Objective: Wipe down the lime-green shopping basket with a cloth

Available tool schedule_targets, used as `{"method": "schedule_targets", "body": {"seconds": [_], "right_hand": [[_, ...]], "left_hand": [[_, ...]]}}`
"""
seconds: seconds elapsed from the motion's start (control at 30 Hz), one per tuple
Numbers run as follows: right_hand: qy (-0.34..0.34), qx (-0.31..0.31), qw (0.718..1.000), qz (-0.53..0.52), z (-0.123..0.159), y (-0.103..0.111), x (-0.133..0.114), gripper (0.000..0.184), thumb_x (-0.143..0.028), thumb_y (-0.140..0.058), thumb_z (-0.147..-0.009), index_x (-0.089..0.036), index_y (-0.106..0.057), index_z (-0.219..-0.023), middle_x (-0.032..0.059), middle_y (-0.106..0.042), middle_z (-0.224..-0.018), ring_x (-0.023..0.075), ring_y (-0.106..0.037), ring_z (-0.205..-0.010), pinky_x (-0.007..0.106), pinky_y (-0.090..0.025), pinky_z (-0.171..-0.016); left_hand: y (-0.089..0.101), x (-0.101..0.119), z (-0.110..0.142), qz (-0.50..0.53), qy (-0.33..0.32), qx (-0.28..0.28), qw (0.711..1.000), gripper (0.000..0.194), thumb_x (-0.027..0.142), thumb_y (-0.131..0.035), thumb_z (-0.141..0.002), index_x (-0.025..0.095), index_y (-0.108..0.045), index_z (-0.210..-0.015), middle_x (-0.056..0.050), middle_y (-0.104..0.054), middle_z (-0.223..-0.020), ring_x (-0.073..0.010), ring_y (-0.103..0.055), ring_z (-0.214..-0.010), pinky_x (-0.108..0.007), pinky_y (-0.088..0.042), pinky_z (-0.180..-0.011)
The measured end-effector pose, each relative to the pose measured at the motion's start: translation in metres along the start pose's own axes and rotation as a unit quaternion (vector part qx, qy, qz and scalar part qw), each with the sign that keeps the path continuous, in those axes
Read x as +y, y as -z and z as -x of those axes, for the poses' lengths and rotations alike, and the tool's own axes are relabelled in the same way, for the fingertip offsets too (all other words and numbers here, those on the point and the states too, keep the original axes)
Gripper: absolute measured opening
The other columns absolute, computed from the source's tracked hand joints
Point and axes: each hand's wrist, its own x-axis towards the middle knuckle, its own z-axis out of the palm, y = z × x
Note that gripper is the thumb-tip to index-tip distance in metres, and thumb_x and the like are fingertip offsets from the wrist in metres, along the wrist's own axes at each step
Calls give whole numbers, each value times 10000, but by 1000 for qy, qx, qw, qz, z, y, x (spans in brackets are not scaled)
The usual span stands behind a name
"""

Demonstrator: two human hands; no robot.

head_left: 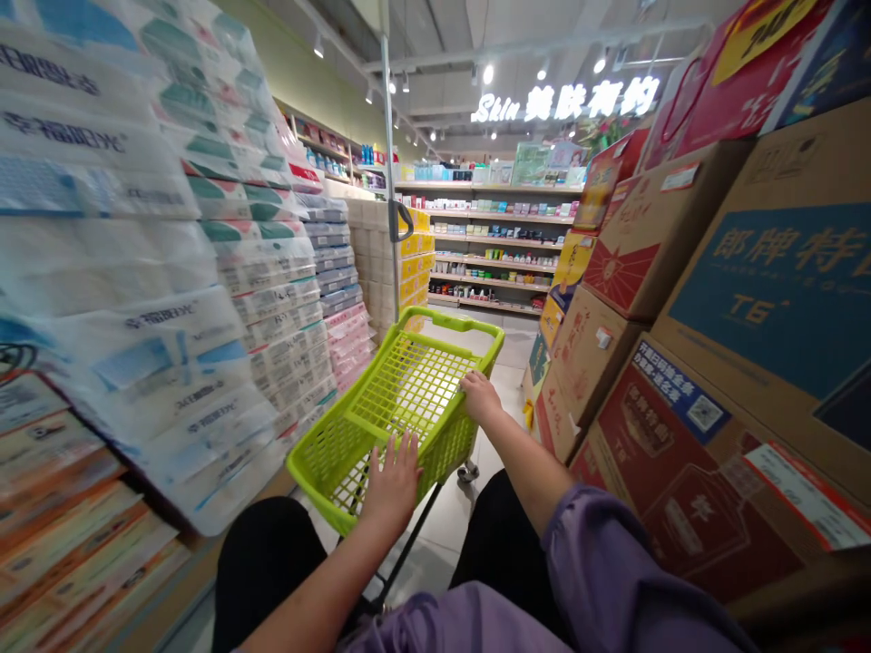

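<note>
A lime-green plastic shopping cart stands in front of me, turned at an angle on the pale floor. No goods show in its grid-sided basket. My left hand lies over the basket's near side with its fingers stretched and apart, holding nothing. Farther forward, my right hand curls its fingers over the right rim of the basket. The cart's loop handle is at the far end, away from both hands. Below the basket, a caster wheel and a dark frame bar are partly visible.
Tall stacks of wrapped tissue packs line the left side. Cardboard cartons are piled close on the right. A metal pole with a dark handle rises beyond the cart. Farther back stand shelves of small goods.
</note>
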Motion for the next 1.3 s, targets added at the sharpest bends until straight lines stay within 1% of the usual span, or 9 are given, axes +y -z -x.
{"method": "schedule_targets", "body": {"seconds": [0.17, 0.3, 0.4, 0.57, 0.77, 0.9, 1.0, 1.1, 1.3], "right_hand": [[-6, 8, 1000, -1, 3, -2, -6, 311, -28, -474, -776, -189, -669, -957, 94, -606, -1103, 225, -412, -1148, 315, -353, -946], [-7, 22, 1000, -7, 9, -6, -19, 312, -33, -455, -792, -203, -663, -953, 88, -610, -1082, 226, -434, -1116, 332, -367, -916], [3, 27, 1000, -8, 17, -10, -28, 343, -23, -461, -780, -202, -650, -1003, 86, -602, -1122, 234, -415, -1175, 344, -352, -956], [60, 69, 996, -19, 39, -28, -32, 459, -4, -451, -782, -175, -603, -1180, 113, -528, -1322, 259, -331, -1320, 386, -288, -1066], [134, 124, 983, -23, 62, -62, -38, 543, -1, -396, -822, -179, -528, -1318, 104, -474, -1413, 252, -251, -1401, 448, -279, -1098], [208, 71, 975, -15, 63, -74, -63, 509, -63, -438, -852, -183, -504, -1342, 119, -438, -1442, 271, -240, -1406, 466, -283, -1085], [192, 14, 981, 8, 60, -67, -83, 487, -96, -438, -872, -198, -491, -1345, 114, -417, -1459, 283, -256, -1395, 469, -281, -1063], [164, -2, 986, 13, 57, -48, -87, 483, -91, -418, -871, -217, -481, -1333, 91, -467, -1423, 268, -346, -1339, 449, -284, -1041], [63, 107, 992, 9, 61, 6, -39, 376, -136, -492, -808, -173, -544, -1178, 124, -577, -1272, 258, -490, -1155, 396, -290, -1013]], "left_hand": [[1, -37, -23, -24, -11, -5, 1000, 523, 255, -281, -945, 197, -303, -1464, -87, -386, -1486, -330, -297, -1386, -574, -183, -1122], [-4, -67, -35, -36, 66, -22, 997, 520, 181, -258, -934, 242, -359, -1441, -26, -423, -1468, -338, -308, -1377, -582, -169, -1115], [-12, -81, -37, -24, 137, -21, 990, 515, 174, -262, -929, 240, -393, -1422, -27, -399, -1484, -332, -297, -1383, -576, -187, -1110], [-22, -103, -33, -11, 152, 10, 988, 484, 320, -346, -937, 188, -436, -1393, -69, -423, -1469, -299, -321, -1373, -481, -197, -1140], [-32, -119, -28, 20, 139, 21, 990, 543, 331, -381, -916, 162, -374, -1432, -102, -374, -1495, -311, -221, -1419, -481, -214, -1141], [-42, -117, -26, 28, 150, 44, 987, 555, 325, -373, -912, 157, -356, -1441, -104, -350, -1508, -316, -161, -1436, -494, -206, -1144], [-45, -115, -26, 34, 152, 53, 986, 555, 327, -368, -913, 175, -343, -1446, -90, -324, -1523, -307, -143, -1441, -501, -212, -1141], [-43, -113, -25, 39, 151, 47, 987, 548, 316, -364, -916, 162, -351, -1441, -94, -301, -1532, -312, -129, -1443, -492, -205, -1144], [-40, -112, -20, 40, 144, 40, 988, 559, 287, -404, -897, 138, -361, -1435, -94, -286, -1539, -330, -134, -1438, -476, -199, -1148]]}}
